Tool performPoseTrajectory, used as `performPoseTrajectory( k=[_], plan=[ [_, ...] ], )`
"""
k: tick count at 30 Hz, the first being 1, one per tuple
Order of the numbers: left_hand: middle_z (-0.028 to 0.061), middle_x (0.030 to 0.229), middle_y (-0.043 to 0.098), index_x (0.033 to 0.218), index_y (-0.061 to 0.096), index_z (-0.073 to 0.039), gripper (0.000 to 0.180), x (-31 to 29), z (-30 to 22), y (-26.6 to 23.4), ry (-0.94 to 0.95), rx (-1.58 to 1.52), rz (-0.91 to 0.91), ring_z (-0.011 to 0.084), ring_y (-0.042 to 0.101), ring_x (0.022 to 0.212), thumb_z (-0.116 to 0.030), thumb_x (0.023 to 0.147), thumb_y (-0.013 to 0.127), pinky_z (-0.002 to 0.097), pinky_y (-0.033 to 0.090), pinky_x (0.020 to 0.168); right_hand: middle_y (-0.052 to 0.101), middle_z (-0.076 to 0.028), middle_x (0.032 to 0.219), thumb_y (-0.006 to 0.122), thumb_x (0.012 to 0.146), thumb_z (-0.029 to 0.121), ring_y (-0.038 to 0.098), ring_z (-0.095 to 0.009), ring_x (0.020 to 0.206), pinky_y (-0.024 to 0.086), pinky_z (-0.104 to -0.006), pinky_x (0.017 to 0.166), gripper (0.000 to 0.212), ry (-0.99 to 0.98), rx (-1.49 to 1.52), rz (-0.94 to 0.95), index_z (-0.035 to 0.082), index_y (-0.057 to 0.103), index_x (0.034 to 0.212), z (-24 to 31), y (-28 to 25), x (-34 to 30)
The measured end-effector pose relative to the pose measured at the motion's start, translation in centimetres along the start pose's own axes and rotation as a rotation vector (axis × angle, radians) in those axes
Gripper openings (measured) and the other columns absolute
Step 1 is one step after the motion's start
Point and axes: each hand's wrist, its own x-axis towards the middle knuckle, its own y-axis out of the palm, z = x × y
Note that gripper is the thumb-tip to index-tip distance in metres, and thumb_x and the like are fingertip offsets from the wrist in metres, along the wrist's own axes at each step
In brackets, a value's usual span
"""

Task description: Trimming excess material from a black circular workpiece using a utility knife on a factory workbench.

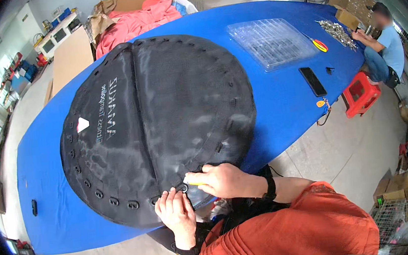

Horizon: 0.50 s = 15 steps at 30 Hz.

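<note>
A round black trampoline mat point(182, 105), with a raised seam across it, lies on a blue-covered table point(281, 104). At its near edge, my right hand point(227, 180) is closed around a small yellow-handled tool point(198, 179). The tool's pale tip points left, just above a metal ring point(184, 188) at the rim; its exact kind is hard to make out. My left hand point(176, 212) holds the mat's edge beside that ring, fingers on top and close together. Several dark loops with metal pieces point(114, 202) line the rim to the left. A white patch point(82, 124) sits on the mat.
A clear plastic compartment tray point(272, 43), red-and-yellow scissors point(320, 44), a pile of metal pieces point(337, 34) and a black phone point(313, 81) lie to the right. A person point(384, 48) works at the far right near a red stool point(361, 93). A black object point(34, 207) lies at left.
</note>
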Motion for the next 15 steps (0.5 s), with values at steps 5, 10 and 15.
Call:
performPoseTrajectory(
  k=[5, 10, 15],
  plan=[
    [0.0075, 0.125, 0.074, 0.113, 0.073, -0.01, 0.018, 0.9, 0.1, 0.4, -0.017, -0.015, 0.001, 0.0319, 0.066, 0.123, -0.013, 0.096, 0.075, 0.0517, 0.043, 0.112, 0.075, -0.006, 0.13, 0.073, 0.093, 0.019, 0.071, -0.028, 0.086, 0.064, -0.0409, 0.073, 0.039, -0.082, -0.009, -0.018, 0.01, 0.073, 0.132, -1.7, 0.2, 0.7],
    [0.0066, 0.126, 0.074, 0.113, 0.074, -0.01, 0.023, 3.3, -0.8, -0.2, -0.031, -0.051, -0.049, 0.0304, 0.066, 0.122, -0.011, 0.091, 0.08, 0.0513, 0.046, 0.111, 0.074, -0.008, 0.109, 0.072, 0.097, 0.021, 0.072, -0.032, 0.082, 0.061, -0.0445, 0.069, 0.037, 0.073, -0.037, 0.031, 0.019, 0.073, 0.134, -1.0, -2.5, 2.7],
    [0.0063, 0.126, 0.074, 0.112, 0.074, -0.009, 0.025, 4.6, -1.0, -1.0, -0.045, -0.043, -0.034, 0.0294, 0.066, 0.122, -0.011, 0.089, 0.081, 0.0506, 0.046, 0.109, 0.067, -0.01, 0.09, 0.072, 0.098, 0.024, 0.071, -0.034, 0.075, 0.059, -0.0451, 0.065, 0.037, 0.165, -0.05, 0.09, 0.023, 0.072, 0.135, -0.2, -3.8, 4.6]
  ],
)
